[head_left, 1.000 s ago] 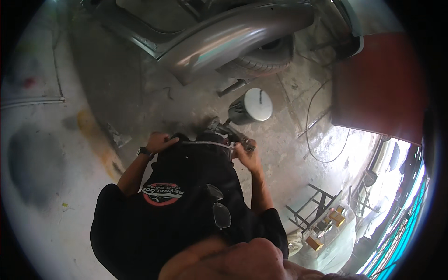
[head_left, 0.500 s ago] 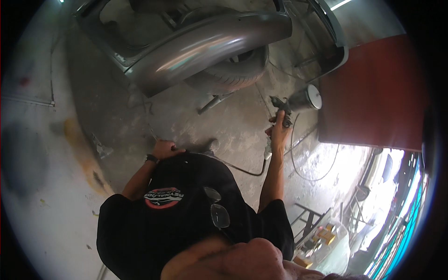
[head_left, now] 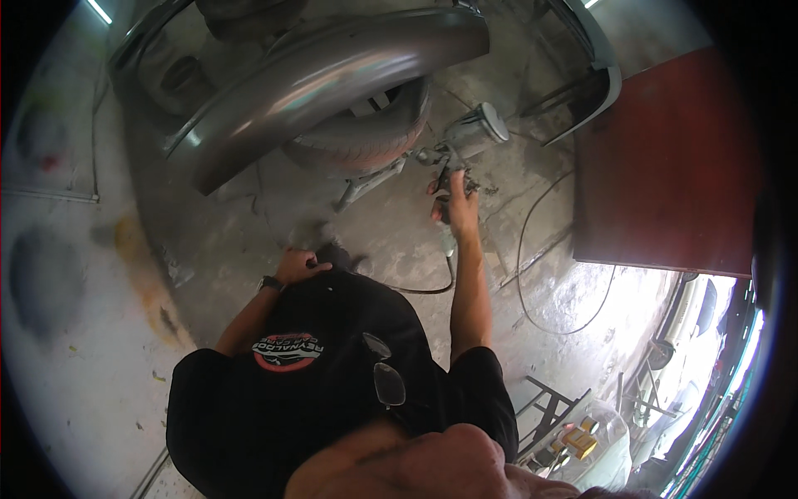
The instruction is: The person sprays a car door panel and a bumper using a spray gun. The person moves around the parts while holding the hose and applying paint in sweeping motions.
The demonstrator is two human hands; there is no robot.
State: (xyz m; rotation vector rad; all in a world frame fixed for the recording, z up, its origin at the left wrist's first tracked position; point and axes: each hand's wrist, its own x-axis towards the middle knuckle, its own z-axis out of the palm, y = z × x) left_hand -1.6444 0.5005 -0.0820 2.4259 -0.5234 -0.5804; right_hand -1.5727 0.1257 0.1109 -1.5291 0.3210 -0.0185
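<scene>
My right hand [head_left: 459, 206] is closed around the handle of a spray gun [head_left: 451, 160], out in front of me. A round metal cup [head_left: 475, 130] with a pale lid tilts off the gun to the right. The gun's nozzle end is just right of the tyre, apart from the glossy grey-brown car fender [head_left: 332, 87]. From the handle an air hose [head_left: 424, 291] drops and curves left behind my black shirt, toward my left hand. At my waist my left hand [head_left: 297, 266] has its fingers curled; what they hold, if anything, is hidden.
Under the fender stands a dusty tyre [head_left: 370, 137] beside a grey support [head_left: 370, 185]. A dark red panel [head_left: 665, 162] fills the right side. A thin hose loop [head_left: 522, 274] lies on the floor. A metal-framed stand [head_left: 549, 399] with containers is at lower right. A paint-marked wall [head_left: 58, 291] is at left.
My right hand has carried the spray gun left and farther forward, nearer the tyre and fender. My left hand has stayed at my waist. The view has shifted slightly.
</scene>
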